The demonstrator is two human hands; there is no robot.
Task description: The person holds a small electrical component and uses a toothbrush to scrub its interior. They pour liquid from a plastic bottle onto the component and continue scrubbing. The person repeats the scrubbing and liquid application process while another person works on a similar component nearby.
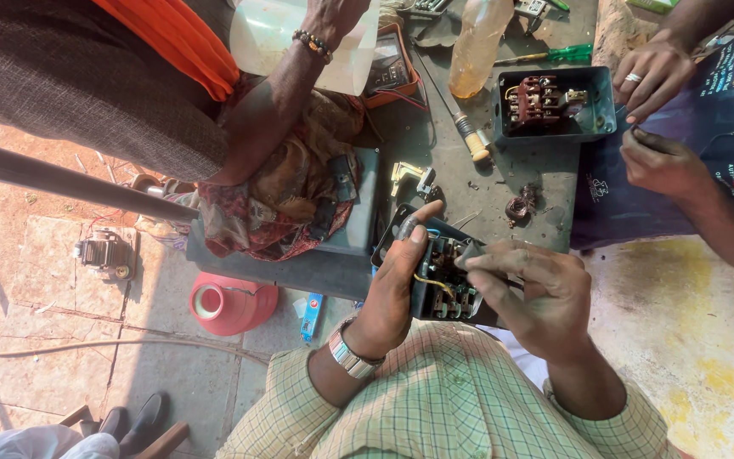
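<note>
My left hand (392, 293): wrapped round the left side of the switch box (437, 280), thumb up along its top edge, fingers under it; closed on the box, holding it up off the counter (503, 183).
My right hand (537, 293): fingers bent and pressed together at the box's right rim, fingertips down on the contact block inside; I cannot tell whether they pinch a wire or a small part.
Switch box: dark, open-faced, in front of my chest, just over the near counter edge, tilted towards me. A yellow wire (431, 282) loops across the contacts.
Doing it well, as I judge it: keep the left grip firm so the box does not turn while the right fingers work; press only on the terminal I mean, and keep the yellow wire out from under my fingertips.
Second box (554, 106): the same kind, lying open on the counter further off, red-brown contact block showing.
Other person's hands (660, 119): at the right of that second box, one with a ring; not mine.
Third person: arm with a bead bracelet (312, 44), holding a clear plastic jug at the top.
Counter things: bottle (477, 42) of yellowish liquid, screwdriver (545, 56) with green handle, another tool with a wooden handle (476, 144), a small coil of wire (518, 206).
Floor: red funnel (231, 303) below left.
</note>
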